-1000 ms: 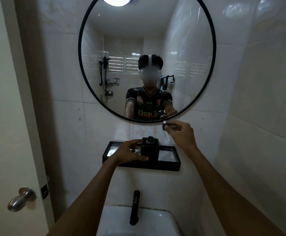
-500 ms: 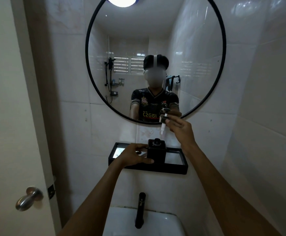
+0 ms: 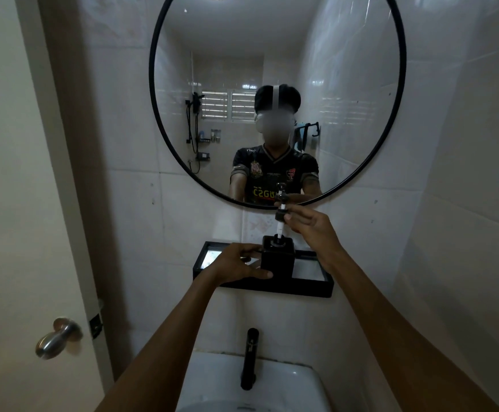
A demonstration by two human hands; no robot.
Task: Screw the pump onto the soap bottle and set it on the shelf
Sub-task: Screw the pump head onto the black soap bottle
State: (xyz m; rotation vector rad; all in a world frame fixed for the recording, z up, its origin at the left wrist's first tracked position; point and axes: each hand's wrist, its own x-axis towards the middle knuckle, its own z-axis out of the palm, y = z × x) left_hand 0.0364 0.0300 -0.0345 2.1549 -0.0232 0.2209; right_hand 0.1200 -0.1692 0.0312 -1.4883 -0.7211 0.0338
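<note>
On the shelf (image 3: pixel 313 288), our left hand (image 3: pixel 236 264) grips the soap bottle (image 3: pixel 278 260) while our right hand (image 3: pixel 310 224) pinches the pump (image 3: pixel 280 215), tube entering the neck. Next we likely lower and twist the collar.

Matt black soap bottle (image 3: pixel 278 260) under my left hand (image 3: pixel 236 264), pump (image 3: pixel 280 217) with white plastic stem, shelf (image 3: pixel 316 288) matt black with mirrored floor, glossy white wall tiles (image 3: pixel 450 144), brushed metal door knob (image 3: pixel 56 337), glazed white basin (image 3: pixel 212 382).
</note>
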